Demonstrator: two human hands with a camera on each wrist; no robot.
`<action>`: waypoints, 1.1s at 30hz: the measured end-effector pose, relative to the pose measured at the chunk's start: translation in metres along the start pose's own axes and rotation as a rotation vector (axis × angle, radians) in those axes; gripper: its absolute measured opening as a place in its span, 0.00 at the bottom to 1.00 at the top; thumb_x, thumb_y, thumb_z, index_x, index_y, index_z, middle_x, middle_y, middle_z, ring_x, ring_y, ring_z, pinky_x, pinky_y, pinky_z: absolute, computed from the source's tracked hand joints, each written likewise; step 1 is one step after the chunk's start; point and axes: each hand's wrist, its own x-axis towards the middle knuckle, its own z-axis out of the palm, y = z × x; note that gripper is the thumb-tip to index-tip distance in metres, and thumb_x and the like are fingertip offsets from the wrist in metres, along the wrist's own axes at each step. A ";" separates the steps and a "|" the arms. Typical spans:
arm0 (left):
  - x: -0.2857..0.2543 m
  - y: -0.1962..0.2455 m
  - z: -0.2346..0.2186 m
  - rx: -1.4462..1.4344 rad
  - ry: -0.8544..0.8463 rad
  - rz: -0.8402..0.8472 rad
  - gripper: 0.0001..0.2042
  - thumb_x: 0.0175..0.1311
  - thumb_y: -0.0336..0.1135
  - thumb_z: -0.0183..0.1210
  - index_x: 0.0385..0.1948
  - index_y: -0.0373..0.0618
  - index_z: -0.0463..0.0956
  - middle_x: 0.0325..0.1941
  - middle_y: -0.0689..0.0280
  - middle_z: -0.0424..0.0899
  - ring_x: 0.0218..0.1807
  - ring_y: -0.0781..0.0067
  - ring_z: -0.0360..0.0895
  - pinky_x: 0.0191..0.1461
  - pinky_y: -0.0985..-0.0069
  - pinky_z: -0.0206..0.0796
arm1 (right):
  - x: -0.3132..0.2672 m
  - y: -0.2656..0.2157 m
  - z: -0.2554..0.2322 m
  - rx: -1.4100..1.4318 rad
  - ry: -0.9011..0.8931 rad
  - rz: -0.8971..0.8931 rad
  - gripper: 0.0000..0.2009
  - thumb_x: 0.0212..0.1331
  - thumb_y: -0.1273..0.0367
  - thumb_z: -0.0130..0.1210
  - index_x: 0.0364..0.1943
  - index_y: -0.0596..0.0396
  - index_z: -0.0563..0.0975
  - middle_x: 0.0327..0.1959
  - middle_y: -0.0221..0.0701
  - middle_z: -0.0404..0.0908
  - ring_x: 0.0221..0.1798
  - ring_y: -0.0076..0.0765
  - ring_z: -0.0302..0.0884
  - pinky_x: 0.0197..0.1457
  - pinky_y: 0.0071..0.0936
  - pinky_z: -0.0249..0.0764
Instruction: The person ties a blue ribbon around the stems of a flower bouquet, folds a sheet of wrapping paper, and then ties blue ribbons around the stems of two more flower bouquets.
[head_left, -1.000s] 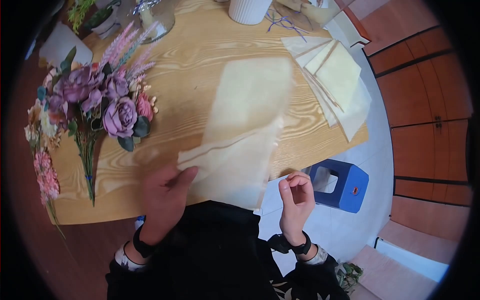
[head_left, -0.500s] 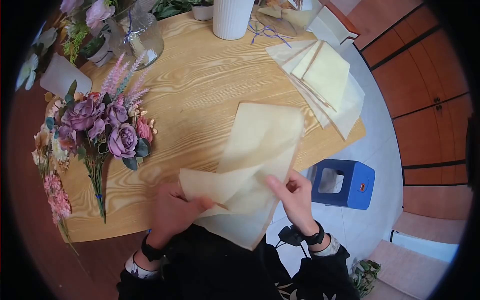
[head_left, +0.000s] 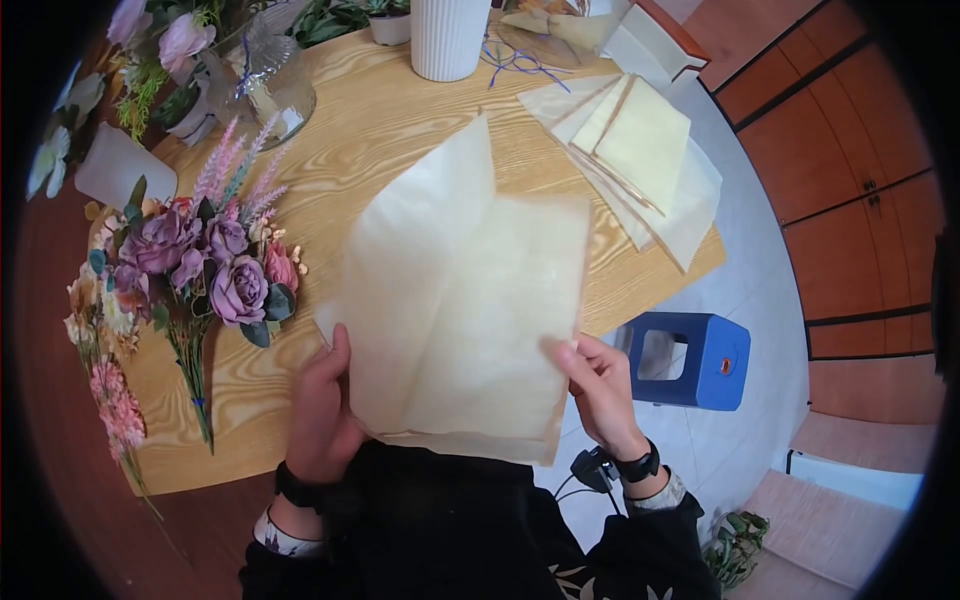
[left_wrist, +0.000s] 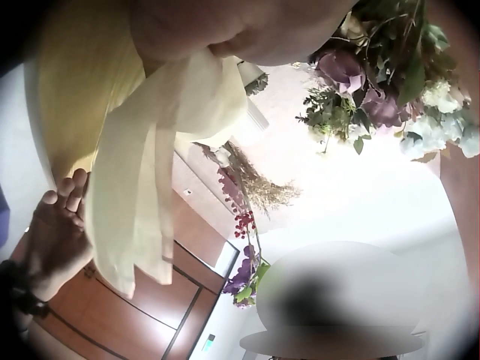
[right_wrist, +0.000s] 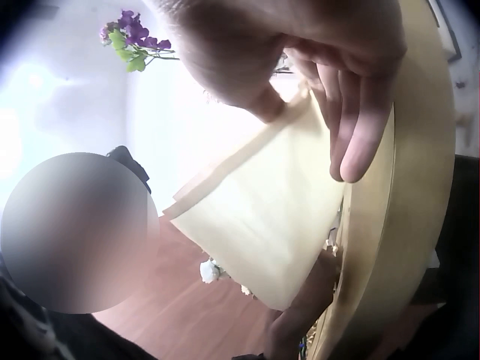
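Note:
A cream sheet of wrapping paper (head_left: 490,320) with a tan border is held up at the table's near edge, folded over itself, one pointed flap standing at its upper left. My left hand (head_left: 325,405) holds its left edge, thumb in front and the other fingers hidden behind the sheet. At the right edge, my right hand (head_left: 603,392) pinches the paper between thumb and fingers. The right wrist view shows that pinch at the upper corner of the paper (right_wrist: 255,217). In the left wrist view, the folded paper (left_wrist: 135,187) hangs from the left hand.
A tied bouquet of purple roses (head_left: 240,290) lies on the left of the wooden table (head_left: 370,130). More cream sheets (head_left: 640,140) are stacked at the right edge. A white ribbed vase (head_left: 445,40), blue ties (head_left: 520,65) and a glass vase (head_left: 285,100) stand farther back. A blue stool (head_left: 715,360) is below right.
The right hand has come from beside the sheet onto its right edge. The left hand's fold has opened out upward into a broad flap, and that hand now holds the left edge.

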 end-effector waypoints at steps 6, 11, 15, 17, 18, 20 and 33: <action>0.008 -0.009 -0.015 0.102 0.206 0.257 0.15 0.71 0.38 0.45 0.49 0.35 0.69 0.45 0.63 0.79 0.45 0.72 0.77 0.50 0.74 0.68 | 0.002 0.001 -0.017 -0.170 0.081 -0.027 0.06 0.58 0.74 0.56 0.34 0.64 0.79 0.22 0.27 0.79 0.23 0.17 0.74 0.28 0.17 0.70; -0.013 -0.001 -0.023 1.384 0.410 0.488 0.10 0.63 0.36 0.57 0.31 0.37 0.77 0.18 0.68 0.77 0.19 0.81 0.71 0.25 0.79 0.61 | 0.010 0.007 -0.032 -0.214 0.127 -0.121 0.09 0.57 0.75 0.57 0.21 0.63 0.74 0.16 0.25 0.75 0.18 0.16 0.70 0.21 0.16 0.67; -0.053 0.035 0.004 1.710 0.421 0.550 0.07 0.56 0.31 0.62 0.30 0.38 0.77 0.17 0.64 0.74 0.17 0.71 0.70 0.24 0.75 0.61 | 0.011 0.000 -0.022 -0.366 0.075 -0.075 0.11 0.58 0.74 0.57 0.19 0.62 0.73 0.15 0.25 0.74 0.17 0.16 0.69 0.18 0.16 0.65; -0.061 0.043 0.037 1.700 0.420 0.835 0.10 0.54 0.30 0.62 0.36 0.39 0.76 0.29 0.58 0.78 0.29 0.61 0.75 0.34 0.71 0.66 | 0.012 0.004 -0.022 -0.418 0.090 -0.088 0.13 0.59 0.73 0.56 0.18 0.61 0.72 0.14 0.25 0.73 0.15 0.16 0.68 0.17 0.16 0.63; -0.056 0.043 0.049 1.714 0.361 1.107 0.13 0.53 0.30 0.62 0.39 0.40 0.75 0.37 0.56 0.79 0.37 0.56 0.77 0.41 0.68 0.68 | 0.014 0.005 -0.021 -0.422 0.078 -0.085 0.13 0.59 0.73 0.56 0.18 0.61 0.72 0.14 0.25 0.73 0.15 0.16 0.68 0.17 0.16 0.63; -0.047 0.044 0.063 1.691 -0.148 0.774 0.16 0.50 0.27 0.60 0.44 0.44 0.76 0.53 0.55 0.74 0.55 0.55 0.71 0.58 0.63 0.62 | 0.017 0.003 -0.018 -0.441 0.050 -0.080 0.13 0.60 0.73 0.56 0.18 0.61 0.71 0.13 0.25 0.72 0.14 0.15 0.67 0.16 0.16 0.62; 0.016 0.005 0.011 2.145 -0.394 0.746 0.30 0.52 0.50 0.60 0.60 0.59 0.65 0.69 0.60 0.57 0.70 0.49 0.49 0.66 0.41 0.45 | 0.024 -0.026 -0.025 -1.087 0.219 -0.512 0.11 0.53 0.73 0.61 0.35 0.65 0.74 0.24 0.35 0.76 0.25 0.27 0.73 0.30 0.24 0.68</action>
